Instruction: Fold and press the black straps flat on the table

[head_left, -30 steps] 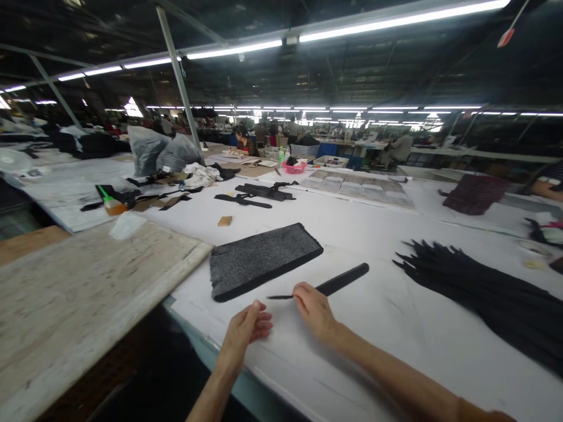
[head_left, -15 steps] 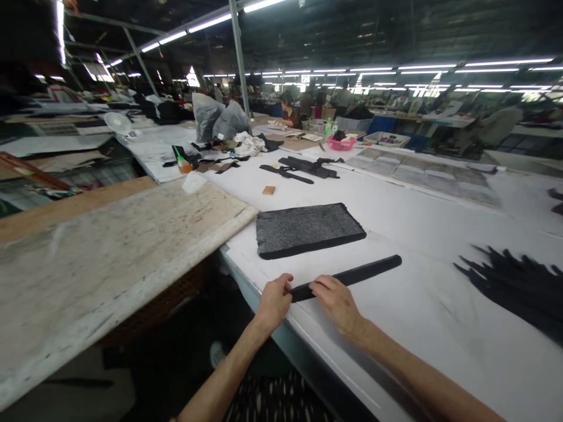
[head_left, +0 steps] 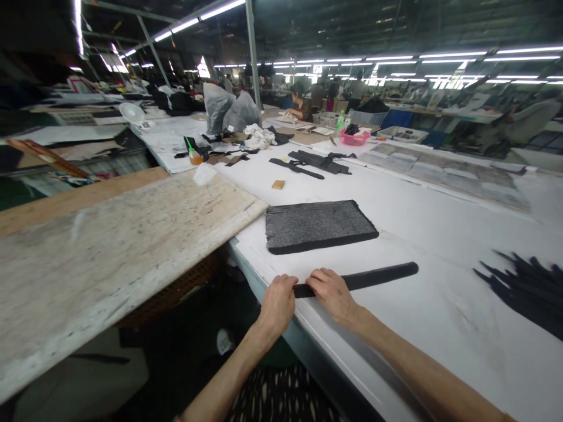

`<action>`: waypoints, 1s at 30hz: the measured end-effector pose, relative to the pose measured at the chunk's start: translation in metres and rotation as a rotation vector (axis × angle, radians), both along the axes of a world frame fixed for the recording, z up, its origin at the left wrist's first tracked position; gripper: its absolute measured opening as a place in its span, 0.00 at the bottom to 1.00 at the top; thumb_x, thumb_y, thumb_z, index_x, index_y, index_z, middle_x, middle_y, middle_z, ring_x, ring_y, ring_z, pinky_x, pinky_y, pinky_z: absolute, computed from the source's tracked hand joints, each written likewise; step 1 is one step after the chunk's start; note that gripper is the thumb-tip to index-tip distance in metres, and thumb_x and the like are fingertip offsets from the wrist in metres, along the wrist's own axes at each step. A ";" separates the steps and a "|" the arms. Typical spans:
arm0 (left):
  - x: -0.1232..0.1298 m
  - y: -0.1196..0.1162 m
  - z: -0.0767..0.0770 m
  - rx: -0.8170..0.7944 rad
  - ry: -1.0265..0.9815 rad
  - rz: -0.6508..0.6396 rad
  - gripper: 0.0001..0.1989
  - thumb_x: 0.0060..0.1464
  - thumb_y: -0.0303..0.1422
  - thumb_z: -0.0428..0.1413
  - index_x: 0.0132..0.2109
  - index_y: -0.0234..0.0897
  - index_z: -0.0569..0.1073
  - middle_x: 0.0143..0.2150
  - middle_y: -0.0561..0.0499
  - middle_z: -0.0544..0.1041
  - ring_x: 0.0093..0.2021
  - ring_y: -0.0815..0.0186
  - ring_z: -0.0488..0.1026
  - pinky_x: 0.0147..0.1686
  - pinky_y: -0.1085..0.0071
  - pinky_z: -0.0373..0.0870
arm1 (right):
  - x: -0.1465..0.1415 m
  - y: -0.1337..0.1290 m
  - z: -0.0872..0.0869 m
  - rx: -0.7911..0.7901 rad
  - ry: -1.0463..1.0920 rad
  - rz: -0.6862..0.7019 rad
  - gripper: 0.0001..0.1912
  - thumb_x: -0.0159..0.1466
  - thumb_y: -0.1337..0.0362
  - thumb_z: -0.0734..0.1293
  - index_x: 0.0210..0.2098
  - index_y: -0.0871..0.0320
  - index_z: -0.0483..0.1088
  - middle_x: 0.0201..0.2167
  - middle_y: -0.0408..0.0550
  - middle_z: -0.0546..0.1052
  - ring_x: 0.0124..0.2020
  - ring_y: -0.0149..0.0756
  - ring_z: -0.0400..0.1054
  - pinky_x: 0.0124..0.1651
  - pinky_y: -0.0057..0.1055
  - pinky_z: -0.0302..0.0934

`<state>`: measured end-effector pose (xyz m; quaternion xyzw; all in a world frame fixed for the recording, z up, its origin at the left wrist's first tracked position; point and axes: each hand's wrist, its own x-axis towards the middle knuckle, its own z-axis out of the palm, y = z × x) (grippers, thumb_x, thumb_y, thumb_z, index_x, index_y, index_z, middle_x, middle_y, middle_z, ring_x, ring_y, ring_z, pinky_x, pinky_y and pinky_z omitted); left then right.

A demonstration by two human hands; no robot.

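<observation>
A long black strip (head_left: 380, 275) with a rounded far end lies on the white tabletop (head_left: 440, 328) near its front edge. My left hand (head_left: 279, 299) is closed on the strip's near end, which its fingers hide. Just to the right, my right hand (head_left: 332, 293) grips the same strip, fingertips pressed on its upper edge. A short stretch of strip shows between the two hands. Beyond it rests a stack of dark grey rectangular pieces (head_left: 321, 225) with black edges, apart from both hands.
A stained board (head_left: 132, 252) juts in from the left. A pile of black strips (head_left: 523, 287) lies at the right. Farther back are a small tan block (head_left: 278, 184), black pieces (head_left: 319, 162), a glue bottle (head_left: 194, 156), a pink basket (head_left: 354, 138) and grey plastic bags (head_left: 231, 109).
My view has turned slightly left, so things appear farther right. My fingers have closed down more on the strip, and the hands sit a little nearer together.
</observation>
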<state>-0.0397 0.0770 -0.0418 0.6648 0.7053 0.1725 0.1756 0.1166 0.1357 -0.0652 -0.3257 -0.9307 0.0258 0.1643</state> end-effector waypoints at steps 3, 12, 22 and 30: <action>-0.003 -0.002 0.002 0.009 0.080 -0.035 0.16 0.56 0.21 0.44 0.41 0.37 0.74 0.37 0.47 0.75 0.42 0.61 0.70 0.41 0.68 0.67 | 0.001 0.000 -0.004 0.056 0.019 0.020 0.08 0.64 0.70 0.61 0.34 0.57 0.72 0.33 0.46 0.71 0.36 0.36 0.61 0.40 0.32 0.54; -0.013 -0.011 -0.017 0.222 0.230 -0.176 0.11 0.55 0.20 0.48 0.36 0.37 0.72 0.35 0.49 0.72 0.38 0.62 0.66 0.39 0.67 0.67 | 0.004 -0.001 0.000 0.153 -0.042 0.135 0.07 0.64 0.70 0.61 0.34 0.58 0.71 0.32 0.46 0.70 0.35 0.35 0.58 0.39 0.32 0.53; -0.022 -0.014 -0.007 0.195 0.346 -0.476 0.09 0.54 0.22 0.48 0.42 0.32 0.69 0.39 0.44 0.71 0.40 0.57 0.64 0.43 0.62 0.66 | 0.009 0.005 -0.005 0.314 -0.088 0.259 0.04 0.62 0.72 0.62 0.33 0.62 0.68 0.30 0.45 0.68 0.32 0.35 0.58 0.34 0.32 0.53; -0.025 -0.021 -0.015 0.302 0.419 -0.496 0.15 0.55 0.20 0.45 0.49 0.29 0.68 0.43 0.43 0.71 0.42 0.58 0.65 0.46 0.62 0.66 | 0.008 0.002 0.000 0.387 -0.160 0.292 0.08 0.63 0.72 0.61 0.42 0.60 0.67 0.32 0.46 0.67 0.34 0.35 0.60 0.35 0.32 0.54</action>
